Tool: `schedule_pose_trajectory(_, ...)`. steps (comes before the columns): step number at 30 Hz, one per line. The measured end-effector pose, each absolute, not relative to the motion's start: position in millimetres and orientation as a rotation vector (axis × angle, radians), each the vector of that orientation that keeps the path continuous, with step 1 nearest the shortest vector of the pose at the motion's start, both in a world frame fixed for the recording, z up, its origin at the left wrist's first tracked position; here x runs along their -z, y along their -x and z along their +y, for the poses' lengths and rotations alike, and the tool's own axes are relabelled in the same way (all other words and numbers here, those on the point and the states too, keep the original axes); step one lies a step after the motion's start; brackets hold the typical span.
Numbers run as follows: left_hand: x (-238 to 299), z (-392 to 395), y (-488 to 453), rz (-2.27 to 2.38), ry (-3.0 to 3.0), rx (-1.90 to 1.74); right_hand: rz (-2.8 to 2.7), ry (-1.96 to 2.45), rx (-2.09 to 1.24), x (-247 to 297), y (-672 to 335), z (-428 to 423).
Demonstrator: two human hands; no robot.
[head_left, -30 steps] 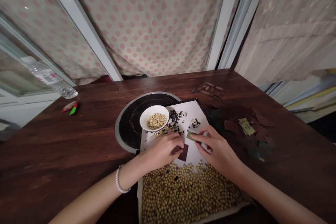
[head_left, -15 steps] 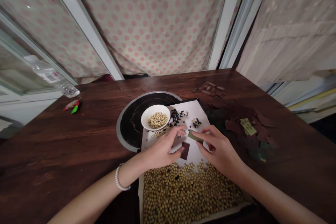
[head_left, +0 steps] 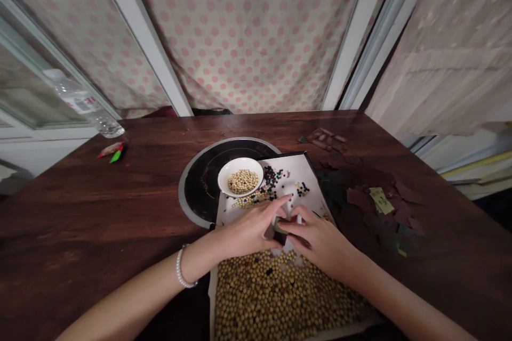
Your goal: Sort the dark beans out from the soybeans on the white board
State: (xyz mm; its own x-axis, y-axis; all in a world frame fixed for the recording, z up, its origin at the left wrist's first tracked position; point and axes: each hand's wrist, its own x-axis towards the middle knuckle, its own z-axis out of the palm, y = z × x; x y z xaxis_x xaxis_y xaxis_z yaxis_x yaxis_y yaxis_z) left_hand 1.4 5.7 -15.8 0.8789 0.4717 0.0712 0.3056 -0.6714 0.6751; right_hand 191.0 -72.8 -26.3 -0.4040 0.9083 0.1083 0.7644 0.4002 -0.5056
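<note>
Green scrap (head_left: 279, 226) sits pinched in the right hand (head_left: 316, 242) at the near edge of the white sheet (head_left: 298, 170), over a dark card (head_left: 281, 238). The left hand (head_left: 248, 233) curves half-open, its fingertips reaching toward that card; whether they grip it cannot be told. Both hands now meet closer together than a moment earlier, when the scrap was held apart from the card.

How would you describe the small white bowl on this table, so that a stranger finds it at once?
Near the middle of the dark wooden table lies a round black disc with a silver rim. Where the disc meets a white sheet, there sits a small white bowl. It is the only bowl there, filled with pale round beans, while dark beads lie loose beside it.
</note>
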Motion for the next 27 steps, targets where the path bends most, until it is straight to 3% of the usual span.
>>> schedule_pose_trajectory(27, 13.2, 2.7, 0.7, 0.496, -2.408, -0.358, -2.396, 1.382, -0.557, 30.1, -198.4, -73.0)
